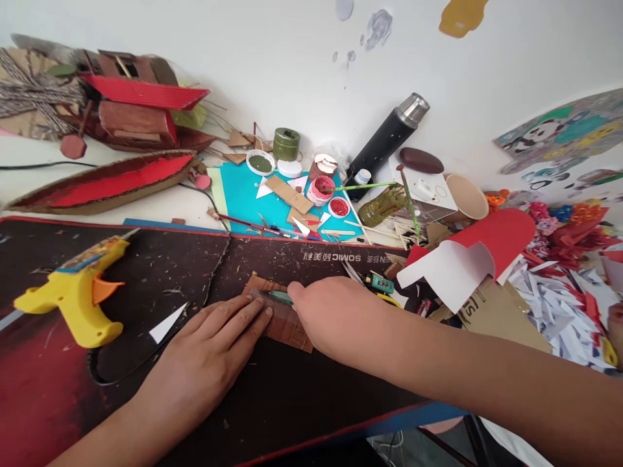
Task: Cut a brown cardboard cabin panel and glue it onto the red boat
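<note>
A piece of brown-painted cardboard (291, 332) lies on the dark desk mat. My left hand (207, 353) rests flat on its left part, fingers stretched out and pressing down. Closed around a green craft knife (280, 297), my right hand (328, 318) holds it low over the upper part of the cardboard, the tip pointing left towards my left fingertips. Something clear and shiny, perhaps a ruler, seems to lie on the cardboard beneath my fingers; I cannot make it out fully. Most of the knife's handle is hidden in my right hand.
On the left lies a yellow glue gun (80, 292) with its black cord, beside a white paper triangle (168, 323). Scissors (353, 272) sit right of the cardboard. Behind are paint pots (321, 189), a black thermos (389, 139) and a cardboard boat (107, 181). Paper scraps (559, 311) pile up at right.
</note>
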`<move>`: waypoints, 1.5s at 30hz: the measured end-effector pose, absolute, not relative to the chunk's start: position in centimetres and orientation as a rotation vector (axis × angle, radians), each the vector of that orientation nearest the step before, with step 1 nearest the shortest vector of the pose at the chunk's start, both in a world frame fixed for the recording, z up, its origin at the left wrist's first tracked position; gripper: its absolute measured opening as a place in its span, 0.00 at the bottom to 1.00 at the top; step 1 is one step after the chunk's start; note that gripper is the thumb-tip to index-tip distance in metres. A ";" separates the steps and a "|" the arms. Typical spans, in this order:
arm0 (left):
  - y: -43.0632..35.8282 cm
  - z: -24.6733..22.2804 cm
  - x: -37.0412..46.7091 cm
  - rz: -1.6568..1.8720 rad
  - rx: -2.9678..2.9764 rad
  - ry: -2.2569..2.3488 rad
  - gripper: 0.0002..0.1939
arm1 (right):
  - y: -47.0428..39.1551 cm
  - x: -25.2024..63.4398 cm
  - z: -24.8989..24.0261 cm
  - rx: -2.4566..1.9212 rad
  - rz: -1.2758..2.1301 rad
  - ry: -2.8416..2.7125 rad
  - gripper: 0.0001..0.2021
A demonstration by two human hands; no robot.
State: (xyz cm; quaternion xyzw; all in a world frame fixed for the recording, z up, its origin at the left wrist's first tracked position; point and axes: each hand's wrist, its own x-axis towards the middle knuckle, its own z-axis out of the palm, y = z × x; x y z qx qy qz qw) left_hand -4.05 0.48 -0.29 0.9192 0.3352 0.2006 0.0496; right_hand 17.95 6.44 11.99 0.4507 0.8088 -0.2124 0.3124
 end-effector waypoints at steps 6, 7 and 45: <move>0.4 -0.4 -4.1 0.595 2.804 1.028 0.23 | 6.6 18.2 12.5 1.242 -0.568 2.180 0.12; 0.4 -0.4 -4.1 0.592 2.809 1.032 0.23 | 6.6 18.4 12.8 1.243 -0.555 2.189 0.11; 0.7 0.0 -3.8 0.627 2.911 0.992 0.21 | 5.5 18.8 12.2 1.183 -0.425 2.209 0.13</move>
